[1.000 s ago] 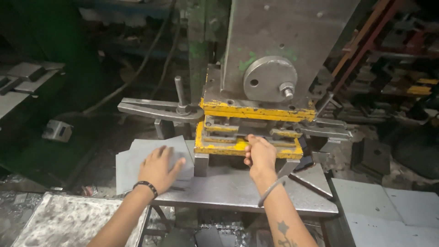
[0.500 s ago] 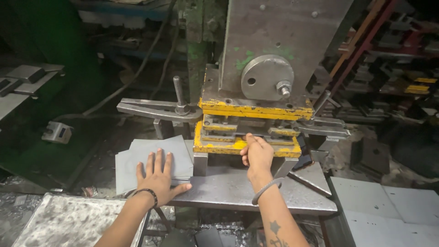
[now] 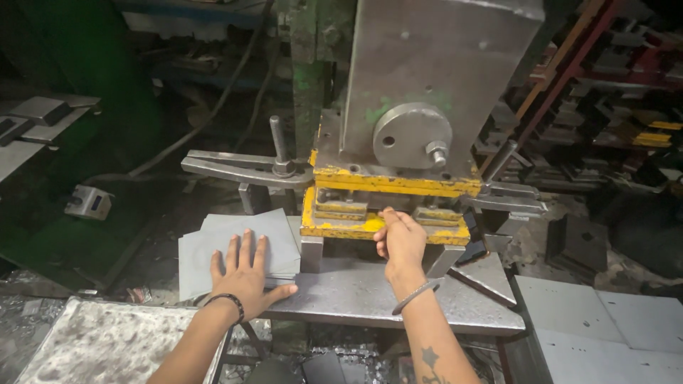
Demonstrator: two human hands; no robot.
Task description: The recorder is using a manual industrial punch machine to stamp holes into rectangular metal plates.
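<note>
At 9 o'clock of the yellow die, the left hand lies flat, fingers spread, on thin stiff grey sheets, sharp-edged by the look and best slid off by an edge, while the right hand curls its fingers at the die's front, over what I cannot tell

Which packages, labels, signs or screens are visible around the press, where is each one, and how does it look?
None can be made out in this view.
Nearest to a box: a small grey box-like thing on the floor, far left; too blurred to tell what it is.
Left hand: flat on a stack of grey sheets, no label visible.
Right hand: at the yellow die of the press, bare painted metal.
</note>
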